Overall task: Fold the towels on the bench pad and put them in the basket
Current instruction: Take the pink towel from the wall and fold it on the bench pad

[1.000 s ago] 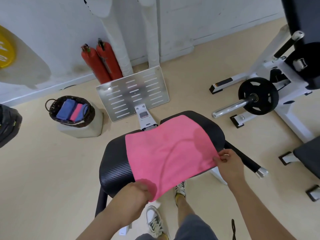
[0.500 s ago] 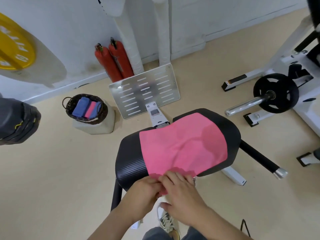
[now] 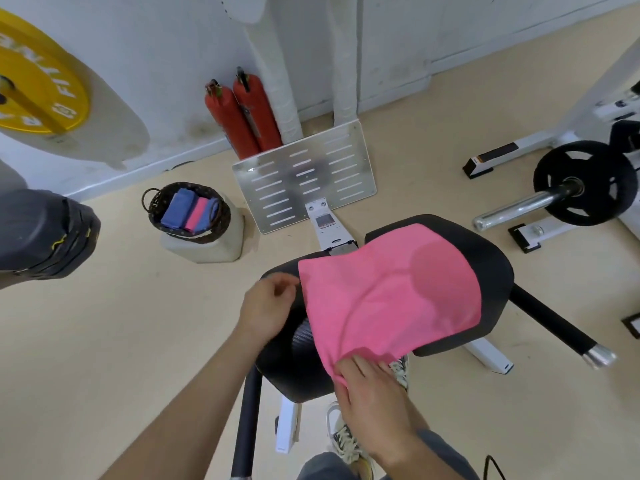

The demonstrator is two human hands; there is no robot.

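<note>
A pink towel lies spread over the black bench pad. My left hand pinches the towel's far left corner at the pad's left side. My right hand grips the towel's near edge at the pad's front, where the cloth bunches. A dark wicker basket stands on a pale block on the floor to the left, holding folded blue and pink towels.
A slotted metal footplate stands beyond the pad, with two red cylinders against the wall behind it. A barbell with a black plate lies at right. A yellow weight plate hangs at upper left. My shoes are under the bench.
My left hand moved from the near edge up to the towel's far left corner. My right hand stayed gripping the near edge. The view shifted slightly right.
</note>
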